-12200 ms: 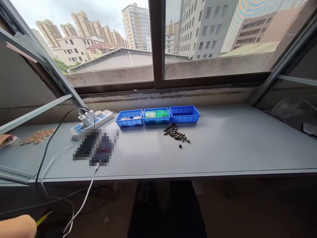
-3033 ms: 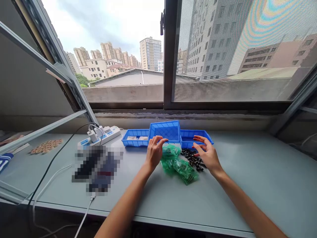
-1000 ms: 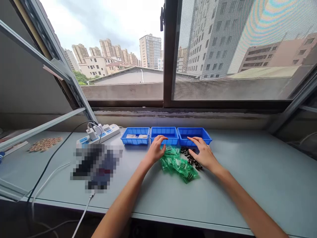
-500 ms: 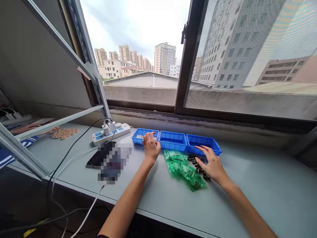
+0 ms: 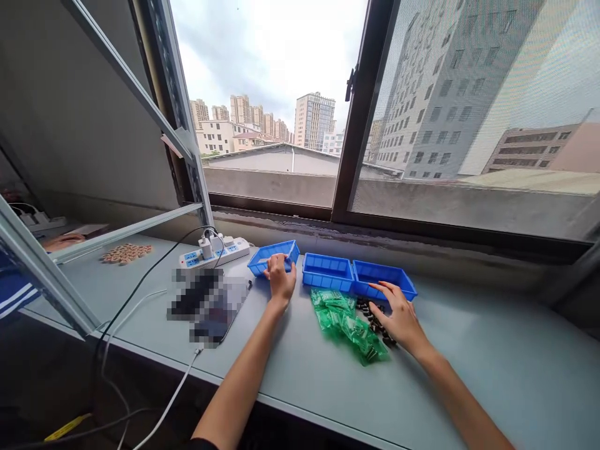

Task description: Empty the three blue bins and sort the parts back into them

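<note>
Left hand (image 5: 280, 280) is closed on the near side of the left blue bin (image 5: 257, 269), thumb toward its right end. Bin sits tilted and turned out of line, near the bench's back edge; can't tell how much of its base is on the bench (image 5: 497, 337). Right hand (image 5: 398, 315) spread, palm down, thumb and fingers apart. Its fingers overlap the near wall of the right blue bin (image 5: 362, 289), contact unclear; thumb is by a heap of dark bolts (image 5: 375, 320). Middle blue bin (image 5: 325, 279) stands upright beside the right one. Green plastic bags (image 5: 344, 319) lie between the hands, in front of those two bins, just left of the bolts.

Bench: smooth, grey, long, back edge along the window wall. Toward its left end, a white power strip (image 5: 225, 254), blurred dark devices (image 5: 234, 309), cables. Past the metal frame (image 5: 180, 131), pale brown pieces (image 5: 125, 253) and another person's blue sleeve (image 5: 14, 287), white-striped. Dark-framed window (image 5: 360, 125) behind, mesh on the right pane, buildings outside.

Bins rectangular, ribbed, look like plastic. Bags thin, crinkled, shiny, small items showing through. Bolts short, stubby.
</note>
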The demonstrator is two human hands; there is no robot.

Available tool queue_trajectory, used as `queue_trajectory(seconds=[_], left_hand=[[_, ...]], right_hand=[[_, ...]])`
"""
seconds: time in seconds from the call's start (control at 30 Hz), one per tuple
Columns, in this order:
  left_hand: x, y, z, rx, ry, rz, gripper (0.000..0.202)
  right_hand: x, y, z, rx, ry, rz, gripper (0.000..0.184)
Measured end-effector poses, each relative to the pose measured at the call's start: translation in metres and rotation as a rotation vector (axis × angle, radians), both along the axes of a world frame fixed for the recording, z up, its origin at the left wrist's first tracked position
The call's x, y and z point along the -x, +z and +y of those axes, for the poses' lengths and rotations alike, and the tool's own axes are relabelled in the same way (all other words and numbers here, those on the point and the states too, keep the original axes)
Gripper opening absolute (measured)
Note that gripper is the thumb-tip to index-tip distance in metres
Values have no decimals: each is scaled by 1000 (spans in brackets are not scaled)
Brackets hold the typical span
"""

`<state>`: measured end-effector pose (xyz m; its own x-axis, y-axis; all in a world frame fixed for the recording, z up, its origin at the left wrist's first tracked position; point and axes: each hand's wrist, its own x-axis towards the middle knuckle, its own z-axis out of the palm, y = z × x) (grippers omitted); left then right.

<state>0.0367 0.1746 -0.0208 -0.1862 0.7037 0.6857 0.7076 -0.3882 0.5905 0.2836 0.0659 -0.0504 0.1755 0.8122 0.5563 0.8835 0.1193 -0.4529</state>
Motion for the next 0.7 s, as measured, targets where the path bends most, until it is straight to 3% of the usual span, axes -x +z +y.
queue_trajectory(seconds=[0.13,0.27,0.47,0.57,0.7], left_hand=[[-1,22,-18,-175,-31,-86,16],[1,32,-62,-336,-152,-79,8],[8,11,-127,-394,-270,-7,4],[9,0,-137,-415,-305,78,4],[7,-7,-137,-429,-352,166,7]], right_hand=[[8,11,-2,-112,23,34,34],[23,25,-8,-173,185,160,29],[60,39,-25,135,533,562,45],[79,41,-34,334,668,828,72],[97,41,-47,465,719,1029,93]])
